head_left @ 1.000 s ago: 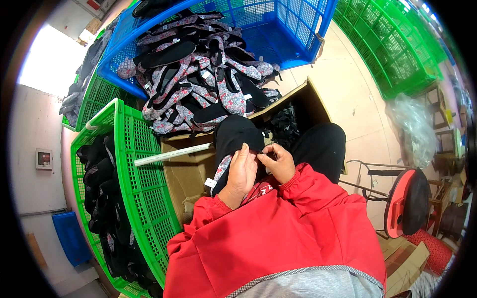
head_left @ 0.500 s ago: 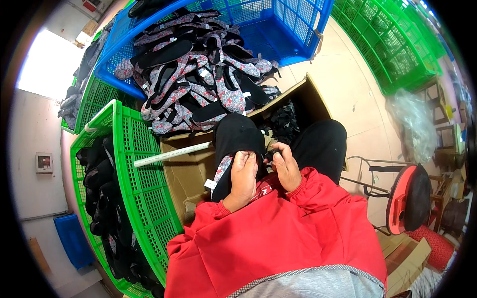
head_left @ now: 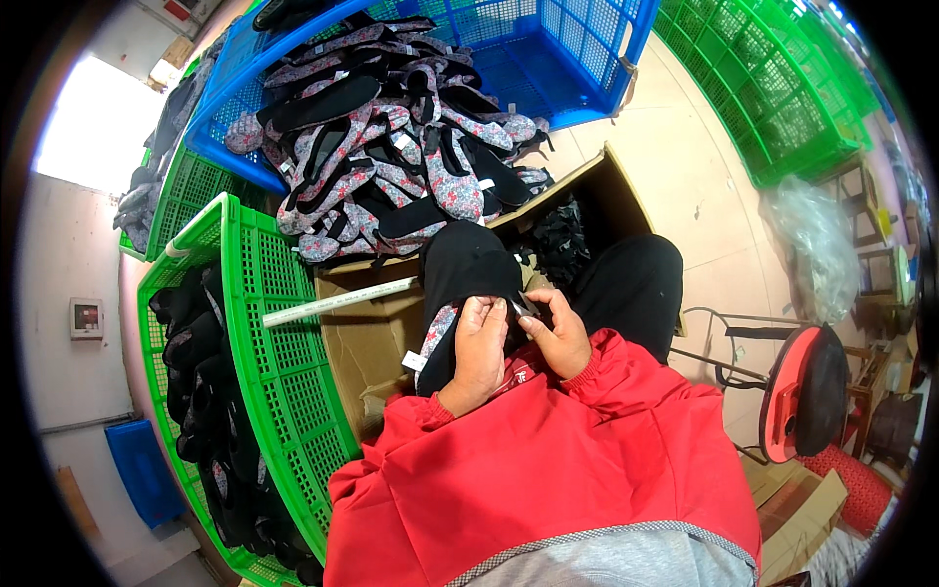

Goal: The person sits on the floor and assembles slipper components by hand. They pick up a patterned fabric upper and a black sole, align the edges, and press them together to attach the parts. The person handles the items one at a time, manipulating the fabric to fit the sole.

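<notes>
Over my lap, my left hand (head_left: 479, 347) pinches the edge of a fabric slipper (head_left: 439, 331), black with a grey-and-red floral part and a white tag. Much of the slipper lies behind that hand and against my dark trouser leg. Close beside it, my right hand (head_left: 559, 335) is closed, thumb and fingers together at the same edge. A small dark piece with a pale, shiny tip shows between its fingers; its kind cannot be made out. The fingertips of both hands are almost touching.
Ahead, floral slippers (head_left: 455, 186) heap at a blue crate (head_left: 577, 73). A cardboard box (head_left: 618, 186) with black scraps (head_left: 559, 240) stands by my knees. At left, a green crate (head_left: 293, 382) holds black slippers (head_left: 201, 391), near a white pipe (head_left: 342, 302). A red-and-black stool (head_left: 782, 401) lies right.
My right hand has turned inward, its thumb moving toward the left fingertips, and a pale tip now shows there. My left hand and the slipper stay almost in place.
</notes>
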The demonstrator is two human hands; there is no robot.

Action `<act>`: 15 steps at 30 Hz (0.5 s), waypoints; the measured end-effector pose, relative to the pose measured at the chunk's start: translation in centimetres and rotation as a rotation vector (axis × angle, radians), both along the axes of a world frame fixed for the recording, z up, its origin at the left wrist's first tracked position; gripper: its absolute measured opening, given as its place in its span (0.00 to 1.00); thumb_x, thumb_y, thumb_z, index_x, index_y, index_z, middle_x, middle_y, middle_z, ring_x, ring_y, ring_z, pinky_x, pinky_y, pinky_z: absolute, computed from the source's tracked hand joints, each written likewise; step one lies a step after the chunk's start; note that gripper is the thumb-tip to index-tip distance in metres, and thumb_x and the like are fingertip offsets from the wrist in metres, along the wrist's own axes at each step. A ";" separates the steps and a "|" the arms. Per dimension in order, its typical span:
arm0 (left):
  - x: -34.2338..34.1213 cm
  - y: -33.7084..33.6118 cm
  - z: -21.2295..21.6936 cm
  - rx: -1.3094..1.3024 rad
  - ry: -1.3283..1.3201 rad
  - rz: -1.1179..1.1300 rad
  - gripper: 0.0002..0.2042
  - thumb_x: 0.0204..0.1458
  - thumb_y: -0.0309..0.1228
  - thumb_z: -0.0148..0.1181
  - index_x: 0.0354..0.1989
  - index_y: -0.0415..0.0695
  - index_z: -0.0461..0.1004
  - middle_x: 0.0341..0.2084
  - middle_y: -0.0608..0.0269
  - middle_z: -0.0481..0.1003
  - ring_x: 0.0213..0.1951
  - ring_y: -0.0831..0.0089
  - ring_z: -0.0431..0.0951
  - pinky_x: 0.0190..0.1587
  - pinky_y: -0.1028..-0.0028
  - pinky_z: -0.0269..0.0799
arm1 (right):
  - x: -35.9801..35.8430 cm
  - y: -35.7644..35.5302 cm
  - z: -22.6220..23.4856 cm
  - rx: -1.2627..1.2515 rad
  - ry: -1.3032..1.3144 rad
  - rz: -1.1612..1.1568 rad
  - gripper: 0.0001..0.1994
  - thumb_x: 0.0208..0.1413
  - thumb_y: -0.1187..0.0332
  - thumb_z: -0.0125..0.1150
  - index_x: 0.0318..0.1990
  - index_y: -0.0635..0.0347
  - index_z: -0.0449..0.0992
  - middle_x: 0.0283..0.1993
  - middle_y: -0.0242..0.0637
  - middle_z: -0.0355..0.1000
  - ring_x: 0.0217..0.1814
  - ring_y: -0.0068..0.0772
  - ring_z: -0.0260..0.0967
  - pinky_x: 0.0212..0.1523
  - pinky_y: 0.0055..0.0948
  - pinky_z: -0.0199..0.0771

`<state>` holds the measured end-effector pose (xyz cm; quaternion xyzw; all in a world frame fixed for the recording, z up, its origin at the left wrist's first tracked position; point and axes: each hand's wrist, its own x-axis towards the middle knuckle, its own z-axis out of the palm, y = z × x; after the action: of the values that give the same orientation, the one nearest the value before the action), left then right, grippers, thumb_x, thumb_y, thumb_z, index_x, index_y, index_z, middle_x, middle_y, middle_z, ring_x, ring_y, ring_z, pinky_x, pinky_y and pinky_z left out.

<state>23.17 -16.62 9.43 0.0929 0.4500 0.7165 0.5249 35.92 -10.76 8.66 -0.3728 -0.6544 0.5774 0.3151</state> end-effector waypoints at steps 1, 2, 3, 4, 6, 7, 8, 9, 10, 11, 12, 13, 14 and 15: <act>0.0 0.0 0.1 0.004 -0.006 0.003 0.06 0.65 0.25 0.50 0.47 0.39 0.68 0.41 0.66 0.71 0.40 0.82 0.71 0.45 0.81 0.69 | 0.0 0.0 -0.2 -0.022 0.003 0.000 0.17 0.58 0.70 0.62 0.53 0.62 0.69 0.46 0.42 0.73 0.48 0.35 0.73 0.50 0.29 0.69; 0.0 0.0 0.1 0.009 -0.010 0.000 0.06 0.65 0.25 0.49 0.47 0.39 0.68 0.41 0.65 0.71 0.41 0.82 0.71 0.46 0.81 0.69 | 0.0 0.0 -0.3 -0.045 0.006 0.000 0.17 0.58 0.70 0.62 0.53 0.62 0.69 0.46 0.42 0.73 0.48 0.35 0.73 0.50 0.29 0.69; 0.0 0.0 0.2 0.013 -0.013 -0.002 0.06 0.65 0.25 0.49 0.47 0.39 0.67 0.41 0.65 0.71 0.41 0.81 0.71 0.46 0.81 0.69 | 0.0 0.0 -0.2 -0.045 -0.006 0.001 0.17 0.58 0.70 0.62 0.53 0.62 0.69 0.46 0.42 0.73 0.48 0.35 0.73 0.50 0.29 0.69; 0.0 0.0 0.2 0.018 -0.016 -0.004 0.06 0.65 0.25 0.49 0.47 0.39 0.67 0.41 0.64 0.71 0.41 0.81 0.71 0.46 0.80 0.69 | 0.0 0.0 -0.1 -0.045 -0.017 0.004 0.17 0.58 0.70 0.62 0.53 0.62 0.69 0.46 0.42 0.74 0.48 0.35 0.73 0.50 0.29 0.69; -0.1 -0.1 0.0 0.012 -0.012 -0.012 0.05 0.65 0.25 0.49 0.46 0.39 0.67 0.41 0.64 0.71 0.41 0.81 0.71 0.46 0.80 0.69 | 0.0 0.0 0.0 -0.052 -0.025 0.006 0.16 0.58 0.70 0.62 0.53 0.62 0.69 0.46 0.42 0.74 0.48 0.36 0.73 0.50 0.29 0.69; -0.1 -0.1 0.0 0.010 -0.011 -0.016 0.05 0.65 0.25 0.49 0.46 0.39 0.67 0.41 0.64 0.71 0.41 0.81 0.71 0.46 0.80 0.69 | 0.0 0.0 0.0 -0.059 -0.024 0.005 0.16 0.58 0.70 0.62 0.52 0.62 0.69 0.46 0.43 0.74 0.48 0.36 0.73 0.50 0.29 0.69; -0.1 -0.1 -0.1 0.011 -0.012 -0.016 0.05 0.65 0.25 0.49 0.46 0.39 0.67 0.41 0.64 0.71 0.41 0.81 0.71 0.46 0.81 0.69 | -0.1 0.0 -0.1 -0.066 -0.023 0.005 0.16 0.58 0.70 0.62 0.52 0.62 0.69 0.46 0.43 0.74 0.48 0.36 0.73 0.50 0.29 0.69; -0.1 -0.1 0.0 0.012 -0.012 -0.016 0.05 0.65 0.25 0.49 0.46 0.39 0.67 0.41 0.64 0.71 0.41 0.81 0.71 0.46 0.81 0.69 | -0.1 0.0 -0.3 -0.071 -0.018 0.000 0.16 0.58 0.70 0.62 0.52 0.62 0.69 0.46 0.43 0.74 0.48 0.36 0.73 0.50 0.29 0.69; -0.1 0.0 0.0 0.013 -0.013 -0.015 0.05 0.65 0.26 0.49 0.46 0.39 0.67 0.41 0.65 0.71 0.41 0.81 0.71 0.46 0.81 0.69 | -0.1 0.0 -0.4 -0.077 -0.013 -0.004 0.16 0.58 0.70 0.62 0.52 0.62 0.69 0.46 0.43 0.74 0.48 0.36 0.73 0.50 0.29 0.69; -0.1 0.0 0.0 0.011 -0.014 -0.012 0.05 0.65 0.25 0.49 0.46 0.39 0.67 0.41 0.65 0.71 0.41 0.81 0.71 0.46 0.81 0.69 | -0.2 0.0 -0.5 -0.082 -0.008 -0.008 0.16 0.58 0.70 0.62 0.52 0.63 0.69 0.46 0.43 0.74 0.48 0.36 0.73 0.50 0.29 0.69; -0.1 0.0 0.0 0.009 -0.015 -0.008 0.05 0.65 0.25 0.49 0.46 0.39 0.67 0.41 0.65 0.71 0.41 0.81 0.71 0.46 0.81 0.68 | -0.3 0.0 -0.5 -0.068 -0.007 -0.016 0.16 0.58 0.70 0.62 0.52 0.63 0.69 0.46 0.43 0.73 0.48 0.36 0.73 0.50 0.29 0.69; -0.1 0.0 0.0 0.007 -0.016 -0.004 0.05 0.65 0.25 0.49 0.46 0.39 0.67 0.41 0.65 0.71 0.41 0.82 0.71 0.46 0.81 0.68 | -0.4 0.1 -0.5 -0.055 -0.006 -0.025 0.17 0.58 0.70 0.62 0.52 0.63 0.69 0.46 0.43 0.73 0.48 0.36 0.73 0.50 0.29 0.69; 0.0 0.0 0.0 0.006 -0.014 -0.003 0.05 0.65 0.25 0.49 0.46 0.39 0.68 0.41 0.65 0.71 0.41 0.82 0.71 0.46 0.81 0.68 | -0.5 0.1 -0.5 -0.041 -0.005 -0.033 0.17 0.58 0.70 0.62 0.52 0.64 0.69 0.45 0.43 0.73 0.48 0.36 0.72 0.50 0.29 0.69; 0.0 0.0 0.0 0.005 -0.012 -0.001 0.05 0.65 0.25 0.49 0.46 0.39 0.68 0.41 0.65 0.71 0.41 0.82 0.71 0.46 0.81 0.68 | -0.5 0.0 -0.4 -0.040 0.001 -0.042 0.17 0.58 0.70 0.62 0.52 0.64 0.69 0.45 0.42 0.73 0.47 0.34 0.72 0.50 0.29 0.69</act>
<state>23.14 -16.62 9.47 0.0904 0.4451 0.7178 0.5278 35.37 -10.72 8.21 -0.3924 -0.6347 0.5837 0.3203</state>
